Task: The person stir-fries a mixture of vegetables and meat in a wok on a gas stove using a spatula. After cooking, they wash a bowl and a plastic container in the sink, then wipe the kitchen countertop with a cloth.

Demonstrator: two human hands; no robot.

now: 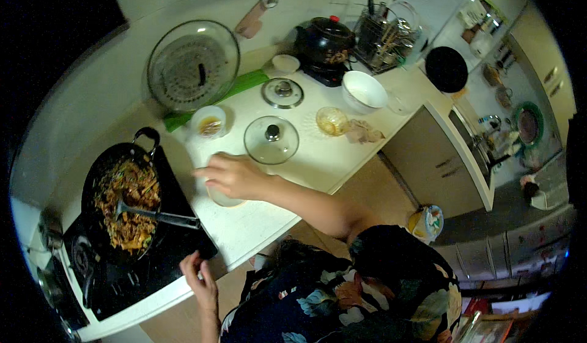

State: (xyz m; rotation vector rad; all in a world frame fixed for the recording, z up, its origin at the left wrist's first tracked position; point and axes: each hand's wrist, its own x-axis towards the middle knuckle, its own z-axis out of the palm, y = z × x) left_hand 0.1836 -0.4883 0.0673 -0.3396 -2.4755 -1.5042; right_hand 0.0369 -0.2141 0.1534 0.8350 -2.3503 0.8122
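My right hand (229,173) is above a small shallow dish (224,198) on the white countertop, partly covering it; whether it touches the dish I cannot tell. At the front edge by the stove, my left hand (199,269) is raised with fingers curled loosely and apart, holding nothing visible. A black wok (87,191) of chopped, browned food (137,224) stands on the black gas stove. A spatula (172,218) rests in it, its handle over the rim towards me. Behind my right hand lie a glass lid (271,148) and a white bowl (208,122) with brownish liquid.
A smaller glass lid (283,93), a white bowl (364,91) and an amber glass bowl (332,121) stand farther right. A large glass lid (193,65) leans against the wall. Behind are a black pot (325,42) and a utensil rack (385,35).
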